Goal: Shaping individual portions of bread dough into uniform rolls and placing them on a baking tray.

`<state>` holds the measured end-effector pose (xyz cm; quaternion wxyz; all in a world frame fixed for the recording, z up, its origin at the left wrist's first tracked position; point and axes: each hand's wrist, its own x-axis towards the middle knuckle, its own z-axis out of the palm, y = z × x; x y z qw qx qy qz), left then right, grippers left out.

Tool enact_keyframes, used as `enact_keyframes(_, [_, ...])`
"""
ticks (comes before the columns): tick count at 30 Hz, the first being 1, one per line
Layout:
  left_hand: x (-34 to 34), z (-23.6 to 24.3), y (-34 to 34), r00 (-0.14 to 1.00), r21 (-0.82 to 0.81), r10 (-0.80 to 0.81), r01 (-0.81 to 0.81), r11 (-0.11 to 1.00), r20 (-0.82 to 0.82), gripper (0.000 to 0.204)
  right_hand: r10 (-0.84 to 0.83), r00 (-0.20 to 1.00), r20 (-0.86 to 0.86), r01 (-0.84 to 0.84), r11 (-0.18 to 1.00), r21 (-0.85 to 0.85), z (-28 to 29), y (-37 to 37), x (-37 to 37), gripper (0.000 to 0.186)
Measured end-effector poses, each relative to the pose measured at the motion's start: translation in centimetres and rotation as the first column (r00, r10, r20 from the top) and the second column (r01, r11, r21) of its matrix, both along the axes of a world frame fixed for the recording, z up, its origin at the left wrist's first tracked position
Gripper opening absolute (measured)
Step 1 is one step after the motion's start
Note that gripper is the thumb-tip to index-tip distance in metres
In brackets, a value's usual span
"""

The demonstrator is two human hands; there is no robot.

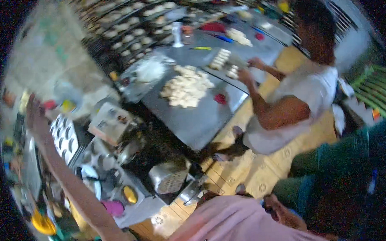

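Note:
My left arm stretches up the left side, where my left hand (34, 110) is at a small pale object (24, 100); its fingers are blurred, so I cannot tell their grip. Beside that arm are a tray with oval hollows (64, 135), metal pans (94, 160), a magenta item (112, 207) and a yellow one (129, 194). My right hand (276, 211) is low at the right of my pink shirt, curled on something dark that I cannot make out.
A co-worker (303, 99) holds a tray of dough pieces (220, 58) by a grey table (189, 129) bearing a dough pile (187, 89). Racks of dough (134, 25) stand behind. A metal appliance (165, 179) is ahead, green slats (370, 89) and dark green fabric (339, 158) at right.

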<state>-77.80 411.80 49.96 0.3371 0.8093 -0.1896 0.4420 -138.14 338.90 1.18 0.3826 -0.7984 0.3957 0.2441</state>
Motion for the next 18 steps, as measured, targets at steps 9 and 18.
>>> enact_keyframes(9, [-23.5,-3.9,-23.4,0.738,-0.434,-0.544,0.371,0.821,-0.399,0.047,-0.19,0.982,0.008,0.187,0.971,0.15,-4.0,-4.4,-10.2,0.031])
enact_keyframes(18, [-43.3,-27.7,-68.7,-0.042,-0.083,-0.136,0.948,0.308,-0.99,0.055,-0.661,0.74,0.129,0.596,0.732,0.331,-8.5,-17.3,-18.8,0.032])
